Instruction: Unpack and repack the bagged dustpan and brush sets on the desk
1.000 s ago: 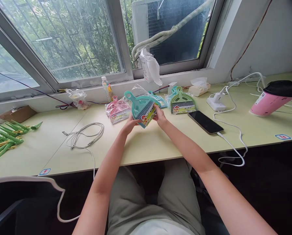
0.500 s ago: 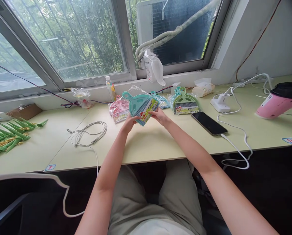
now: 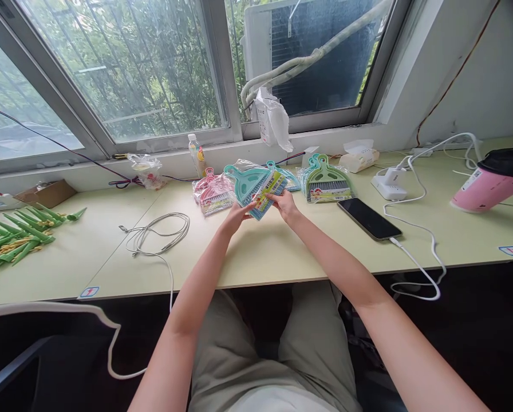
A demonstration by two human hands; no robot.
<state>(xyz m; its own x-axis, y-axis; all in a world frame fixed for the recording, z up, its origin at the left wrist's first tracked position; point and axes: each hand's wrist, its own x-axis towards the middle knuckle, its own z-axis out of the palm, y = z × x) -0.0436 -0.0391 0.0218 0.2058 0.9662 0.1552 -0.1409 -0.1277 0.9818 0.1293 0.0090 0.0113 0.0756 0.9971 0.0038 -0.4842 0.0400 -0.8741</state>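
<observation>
A teal mini dustpan and brush set, wrapped in clear film with a yellow-green label, is held tilted above the desk. My left hand is closed on its lower left edge, while my right hand grips the label side at the right. Just behind to the left lies a pink dustpan and brush set in its bag. Partly hidden behind the held set is a blue one. Further right, a green dustpan and brush set overlaps a teal one.
A black phone on a white cable lies right of my hands, near a white charger block and a pink cup. On the left are a coiled cable and green pointed pieces. A bottle stands by the window.
Both hands have shifted the teal set slightly right and tipped it flatter, its handle now lower. The camera view has moved a little too.
</observation>
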